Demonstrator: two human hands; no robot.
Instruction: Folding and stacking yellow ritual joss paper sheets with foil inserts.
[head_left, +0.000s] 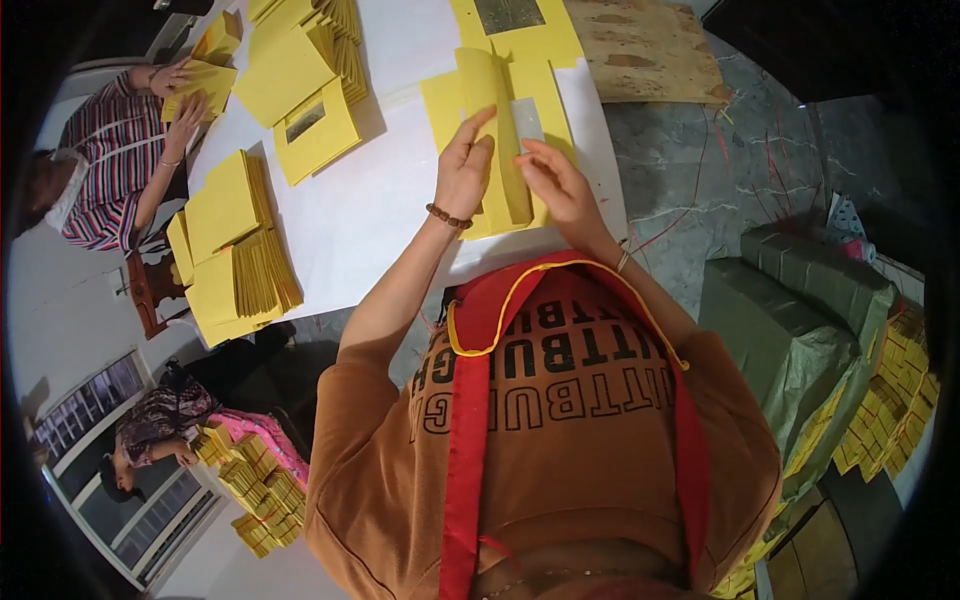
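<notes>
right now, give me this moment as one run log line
left hand: on folded yellow paper | right hand: by its right edge, contact unclear | rest: yellow stacks at left on white table

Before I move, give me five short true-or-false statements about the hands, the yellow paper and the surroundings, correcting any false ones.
1. The tall folded yellow paper sheet stands between the person's left hand and right hand. True.
2. The table has a black top. False: the table top is white.
3. A brown beaded bracelet circles the left wrist. True.
4. The large wrapped stacks stand on the person's left. False: the dark green wrapped stacks stand on the right.
5. The co-worker in the striped top has both hands raised away from any paper. False: the co-worker in the striped top has both hands at yellow paper.
</notes>
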